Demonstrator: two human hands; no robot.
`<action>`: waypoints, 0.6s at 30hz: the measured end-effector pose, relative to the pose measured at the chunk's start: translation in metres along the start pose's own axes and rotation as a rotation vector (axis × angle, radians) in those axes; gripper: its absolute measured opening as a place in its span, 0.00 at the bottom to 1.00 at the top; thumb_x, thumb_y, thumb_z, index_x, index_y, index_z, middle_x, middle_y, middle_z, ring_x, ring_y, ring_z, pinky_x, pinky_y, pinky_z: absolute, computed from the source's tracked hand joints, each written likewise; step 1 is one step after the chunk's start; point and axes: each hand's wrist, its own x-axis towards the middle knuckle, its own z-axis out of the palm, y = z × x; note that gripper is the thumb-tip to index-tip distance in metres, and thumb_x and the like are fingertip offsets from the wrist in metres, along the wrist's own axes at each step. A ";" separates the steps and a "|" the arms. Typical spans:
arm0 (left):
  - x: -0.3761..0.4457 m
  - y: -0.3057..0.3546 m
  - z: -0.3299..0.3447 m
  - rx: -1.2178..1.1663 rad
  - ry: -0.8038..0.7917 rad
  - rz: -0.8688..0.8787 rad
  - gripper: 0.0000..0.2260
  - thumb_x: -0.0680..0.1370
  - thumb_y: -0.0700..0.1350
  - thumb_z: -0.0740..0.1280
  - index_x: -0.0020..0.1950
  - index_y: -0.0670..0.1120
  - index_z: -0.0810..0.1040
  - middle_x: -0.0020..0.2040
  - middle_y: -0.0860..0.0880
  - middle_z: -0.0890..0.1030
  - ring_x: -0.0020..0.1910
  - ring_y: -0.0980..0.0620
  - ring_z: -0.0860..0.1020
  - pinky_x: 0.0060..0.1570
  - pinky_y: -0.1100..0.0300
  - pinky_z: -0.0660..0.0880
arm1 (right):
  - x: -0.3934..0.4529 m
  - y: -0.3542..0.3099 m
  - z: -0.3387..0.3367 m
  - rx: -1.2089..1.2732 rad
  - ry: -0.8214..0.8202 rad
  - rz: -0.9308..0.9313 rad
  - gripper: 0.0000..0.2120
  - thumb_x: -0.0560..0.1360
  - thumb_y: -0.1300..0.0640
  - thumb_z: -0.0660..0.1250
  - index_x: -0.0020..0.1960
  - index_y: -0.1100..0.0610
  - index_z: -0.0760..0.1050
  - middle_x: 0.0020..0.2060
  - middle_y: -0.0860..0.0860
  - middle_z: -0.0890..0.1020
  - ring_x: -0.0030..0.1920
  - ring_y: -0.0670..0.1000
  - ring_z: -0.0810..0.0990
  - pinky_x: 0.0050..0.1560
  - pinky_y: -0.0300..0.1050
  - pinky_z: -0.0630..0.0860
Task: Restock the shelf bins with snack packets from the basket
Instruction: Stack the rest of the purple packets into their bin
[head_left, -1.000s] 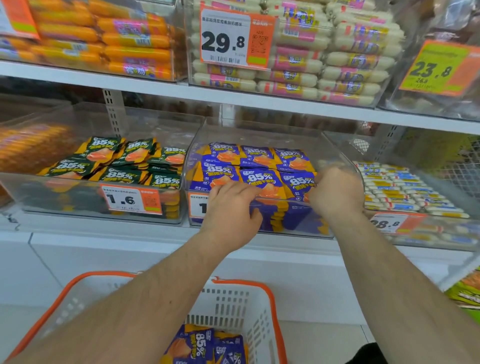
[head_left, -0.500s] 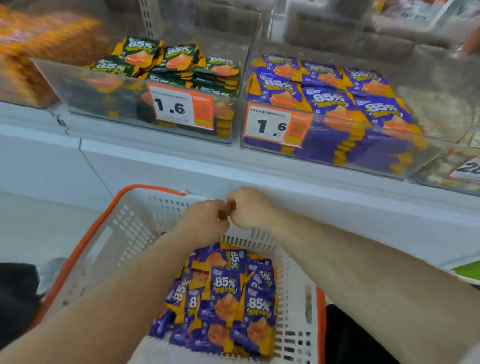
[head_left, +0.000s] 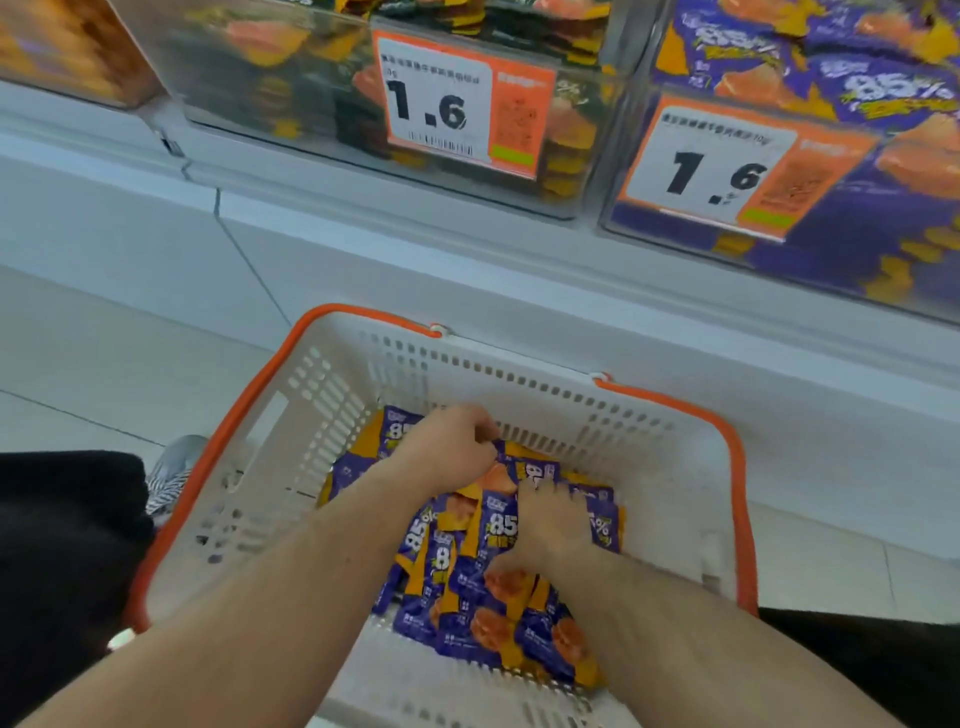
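Observation:
A white basket with an orange rim (head_left: 519, 387) stands on the floor below the shelf. Several purple snack packets (head_left: 467, 623) marked 85% lie heaped in it. My left hand (head_left: 447, 449) is down in the basket with fingers curled over the far edge of the heap, gripping a purple packet. Beside it, my right hand (head_left: 553, 522) lies on top of the packets with fingers stretched forward and thumb spread. Above right, the clear shelf bin of purple packets (head_left: 883, 218) carries a 1.6 price tag (head_left: 711, 171).
Left of the purple bin is a clear bin of dark green packets (head_left: 291, 88) with its own 1.6 tag (head_left: 441, 109), then a bin of orange packets (head_left: 67, 47). The white shelf base (head_left: 363, 249) rises behind the basket. My dark-clothed knees (head_left: 67, 545) flank it.
Both hands left the purple shelf bin, came down together over the basket, then dropped onto the packet heap. The view tilted down and closer to the basket.

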 end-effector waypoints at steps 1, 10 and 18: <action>0.000 0.000 0.001 0.008 -0.004 -0.003 0.15 0.80 0.43 0.62 0.66 0.49 0.75 0.63 0.49 0.78 0.59 0.50 0.76 0.55 0.58 0.74 | 0.001 0.002 -0.002 0.006 0.000 0.000 0.58 0.60 0.27 0.73 0.76 0.57 0.55 0.72 0.59 0.64 0.72 0.63 0.62 0.72 0.61 0.61; -0.009 -0.006 -0.002 0.025 -0.037 -0.074 0.15 0.78 0.44 0.62 0.65 0.50 0.75 0.62 0.49 0.78 0.56 0.50 0.77 0.56 0.53 0.76 | 0.009 -0.004 -0.005 0.378 -0.100 0.086 0.17 0.74 0.57 0.71 0.40 0.54 0.61 0.31 0.52 0.68 0.30 0.53 0.66 0.29 0.51 0.63; -0.026 0.000 -0.022 -0.082 0.020 -0.090 0.24 0.77 0.47 0.67 0.72 0.48 0.68 0.68 0.48 0.73 0.53 0.53 0.75 0.53 0.57 0.75 | -0.025 0.007 -0.080 0.553 0.022 -0.166 0.05 0.78 0.61 0.64 0.53 0.58 0.77 0.45 0.53 0.79 0.39 0.51 0.75 0.39 0.49 0.74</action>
